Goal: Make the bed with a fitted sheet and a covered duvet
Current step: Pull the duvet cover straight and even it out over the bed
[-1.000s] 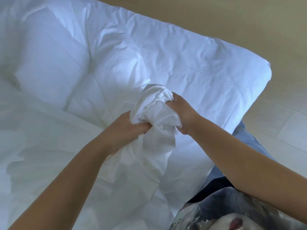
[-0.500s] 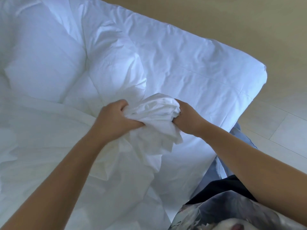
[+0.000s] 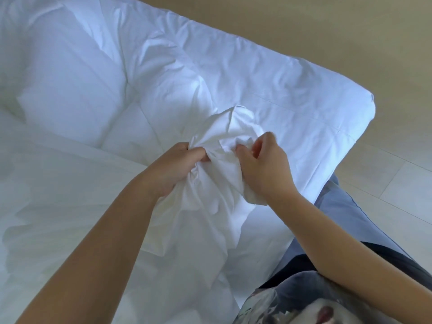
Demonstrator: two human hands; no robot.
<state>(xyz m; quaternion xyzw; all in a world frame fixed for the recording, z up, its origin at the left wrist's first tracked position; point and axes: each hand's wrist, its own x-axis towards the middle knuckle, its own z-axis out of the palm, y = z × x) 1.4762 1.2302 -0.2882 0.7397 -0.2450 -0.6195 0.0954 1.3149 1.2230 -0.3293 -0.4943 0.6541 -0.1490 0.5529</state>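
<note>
Bedmaking is looking well short of finished as the person's left hand (image 3: 175,169) is clenching a bunched corner of white duvet cover (image 3: 224,136) and the right hand (image 3: 264,171) is pinching a fold of it, just above the quilted duvet (image 3: 81,85), which is lying bare, spreading far and left.

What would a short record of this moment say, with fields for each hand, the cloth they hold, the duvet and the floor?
left hand: grips a gathered bunch of the duvet cover, fingers curled round it
right hand: pinches the same bunch between thumb and fingers, close beside the left hand
duvet cover: white, smooth, crumpled; bunched between the hands and trailing down below them
duvet: white, quilted, spread out beneath the bunch
floor: pale tiles at the right of the view
</note>
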